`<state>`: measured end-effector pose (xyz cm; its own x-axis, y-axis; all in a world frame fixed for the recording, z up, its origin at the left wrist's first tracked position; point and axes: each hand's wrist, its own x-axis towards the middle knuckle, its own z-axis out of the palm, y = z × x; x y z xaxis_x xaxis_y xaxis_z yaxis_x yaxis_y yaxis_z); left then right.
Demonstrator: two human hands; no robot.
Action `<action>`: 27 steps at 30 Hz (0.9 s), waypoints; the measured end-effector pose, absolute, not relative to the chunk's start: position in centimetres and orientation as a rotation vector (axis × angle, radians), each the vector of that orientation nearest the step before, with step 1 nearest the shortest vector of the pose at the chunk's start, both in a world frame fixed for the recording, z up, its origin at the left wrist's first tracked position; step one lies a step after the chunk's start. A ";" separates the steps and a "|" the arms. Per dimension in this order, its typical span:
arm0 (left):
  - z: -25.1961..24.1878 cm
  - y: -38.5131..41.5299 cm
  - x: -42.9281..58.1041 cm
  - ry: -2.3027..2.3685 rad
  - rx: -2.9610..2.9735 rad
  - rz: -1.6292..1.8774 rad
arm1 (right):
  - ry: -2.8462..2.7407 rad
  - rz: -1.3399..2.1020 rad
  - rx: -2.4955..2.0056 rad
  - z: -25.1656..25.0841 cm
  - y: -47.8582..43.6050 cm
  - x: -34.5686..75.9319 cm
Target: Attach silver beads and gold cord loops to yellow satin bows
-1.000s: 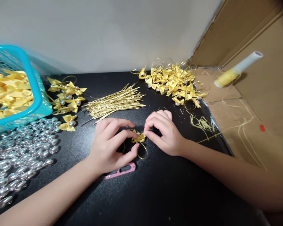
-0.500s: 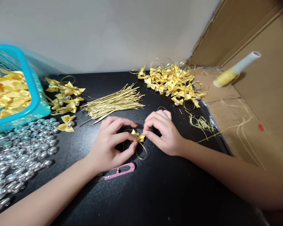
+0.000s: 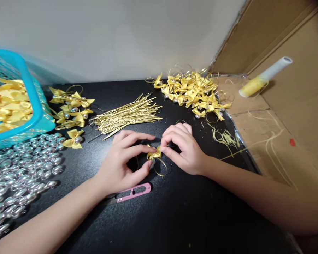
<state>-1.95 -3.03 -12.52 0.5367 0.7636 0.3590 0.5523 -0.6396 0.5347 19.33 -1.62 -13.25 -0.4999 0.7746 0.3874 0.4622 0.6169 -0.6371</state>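
Observation:
Between my hands a small yellow ribbon bow (image 3: 154, 153) with a loop of gold wire (image 3: 161, 166) is held just over the black table. The right edge of the bow is pinched by thumb and forefinger of my right hand (image 3: 180, 146). My left hand (image 3: 127, 158) has its thumb and a finger at the bow's left side, with another finger stretched out above. Pink thread snips (image 3: 134, 192) lie beside my left wrist, the blades partly hidden by it. Gold wire ties (image 3: 127, 116) lie in a bundle behind my left hand.
At left stand a turquoise basket (image 3: 37, 102) of yellow bows and many silver beads (image 3: 21, 176). Bows with beads and wire (image 3: 71, 106) lie near it; a larger pile (image 3: 190, 88) is at the back right. Ribbon scraps (image 3: 226, 137) and a cardboard tube (image 3: 267, 76) are at right.
The bow has turned between my fingers, and its wire loop has swung slightly right and up. My left fingers have shifted a little; my right hand stays nearly still.

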 end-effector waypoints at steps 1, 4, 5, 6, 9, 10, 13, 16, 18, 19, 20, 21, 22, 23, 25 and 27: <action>-12.5 -3.0 -1.9 1.094 2.415 0.831 | -2.176 0.608 -0.969 -13.2 -1.6 19.3; -12.3 -3.1 -1.9 1.117 2.432 0.881 | -2.177 0.609 -0.974 -13.2 -1.7 19.3; -12.3 -3.1 -1.9 1.118 2.445 0.896 | -2.178 0.610 -0.976 -13.2 -1.7 19.3; -12.3 -3.1 -1.8 1.115 2.457 0.911 | -2.177 0.611 -0.975 -13.2 -1.7 19.4; -12.3 -3.2 -1.8 1.109 2.474 0.935 | -2.169 0.612 -0.966 -13.2 -1.7 19.4; -12.3 -3.2 -1.8 1.110 2.474 0.933 | -2.167 0.612 -0.962 -13.2 -1.7 19.3; -12.3 -3.2 -1.8 1.116 2.471 0.909 | -2.171 0.618 -0.974 -13.2 -1.7 19.3; -12.3 -3.1 -1.8 1.121 2.455 0.891 | -2.174 0.624 -0.983 -13.2 -1.7 19.3; -12.3 -3.0 -1.9 1.106 2.448 0.877 | -2.172 0.624 -0.982 -13.2 -1.6 19.3; -12.3 -2.9 -1.9 1.091 2.448 0.870 | -2.172 0.624 -0.983 -13.2 -1.6 19.3; -12.3 -2.9 -1.9 1.078 2.448 0.865 | -2.170 0.624 -0.985 -13.2 -1.6 19.3; -12.3 -2.8 -1.9 1.070 2.447 0.861 | -2.170 0.625 -0.988 -13.2 -1.6 19.4; -12.3 -2.8 -2.0 1.064 2.444 0.856 | -2.169 0.626 -0.991 -13.2 -1.6 19.4; -12.4 -2.8 -2.0 1.064 2.439 0.850 | -2.168 0.625 -0.993 -13.2 -1.6 19.3; -12.4 -2.8 -2.0 1.073 2.427 0.841 | -2.166 0.622 -0.991 -13.2 -1.7 19.3; -12.4 -2.8 -2.0 1.073 2.421 0.838 | -2.158 0.616 -0.980 -13.2 -1.7 19.3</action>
<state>-1.97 -2.81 -12.36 0.5354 0.7588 0.3708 0.5438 -0.6457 0.5361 19.32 -1.69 -13.23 -0.4861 0.7848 0.3845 0.4635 0.6045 -0.6479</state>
